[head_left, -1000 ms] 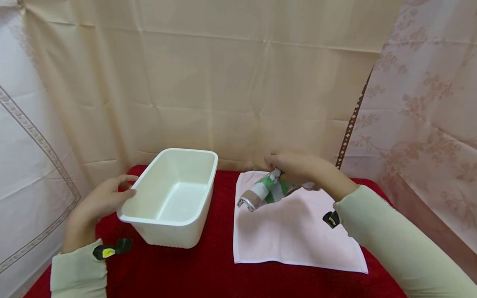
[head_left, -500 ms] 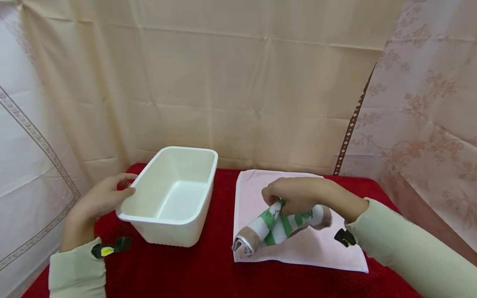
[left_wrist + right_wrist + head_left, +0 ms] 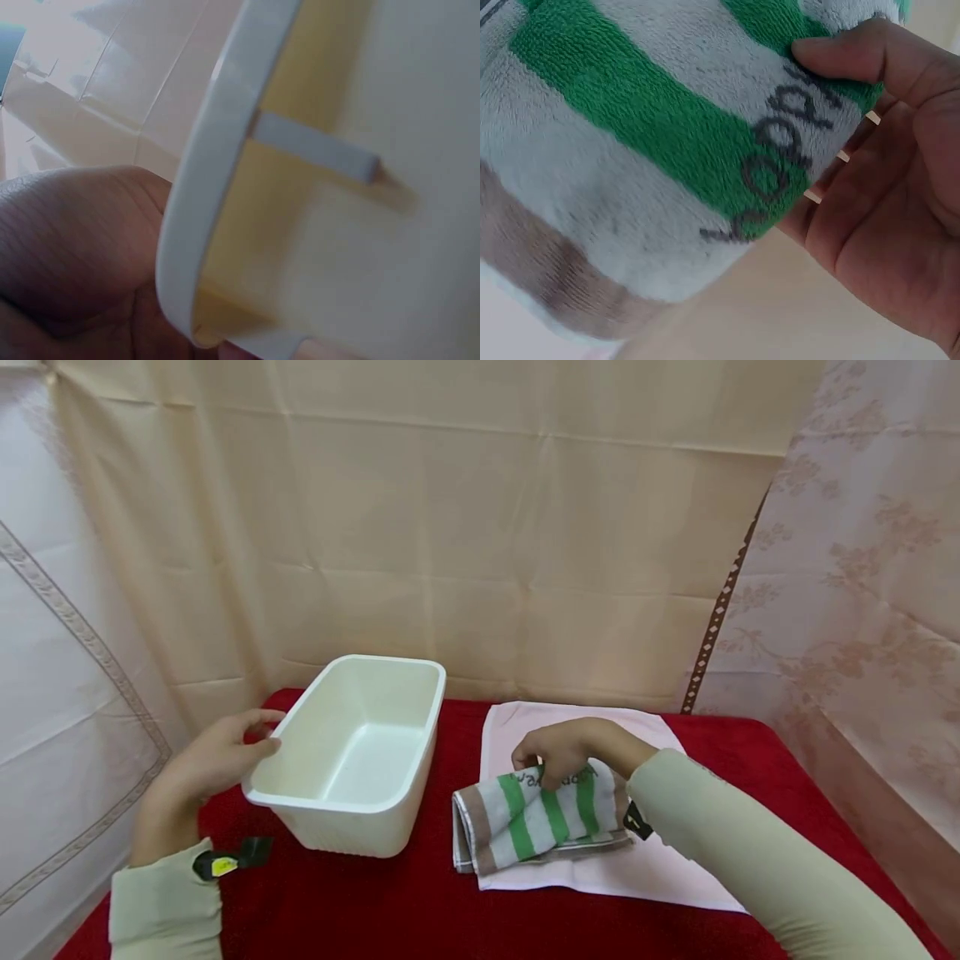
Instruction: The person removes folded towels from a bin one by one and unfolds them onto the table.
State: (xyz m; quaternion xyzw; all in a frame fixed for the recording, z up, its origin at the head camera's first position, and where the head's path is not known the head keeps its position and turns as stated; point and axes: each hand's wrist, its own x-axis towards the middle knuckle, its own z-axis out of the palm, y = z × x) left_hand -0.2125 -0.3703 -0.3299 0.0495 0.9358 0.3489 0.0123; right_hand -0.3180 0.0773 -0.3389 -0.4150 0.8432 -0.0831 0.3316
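A green, white and brown striped terry towel (image 3: 536, 818), pinched between thumb and fingers of a person's right hand (image 3: 558, 752), is held over a flat pink cloth (image 3: 648, 872) on a red-covered bench (image 3: 337, 910). The left hand (image 3: 217, 756) touches a white rectangular plastic basin (image 3: 352, 832) at its rim; whether it grips is unclear.
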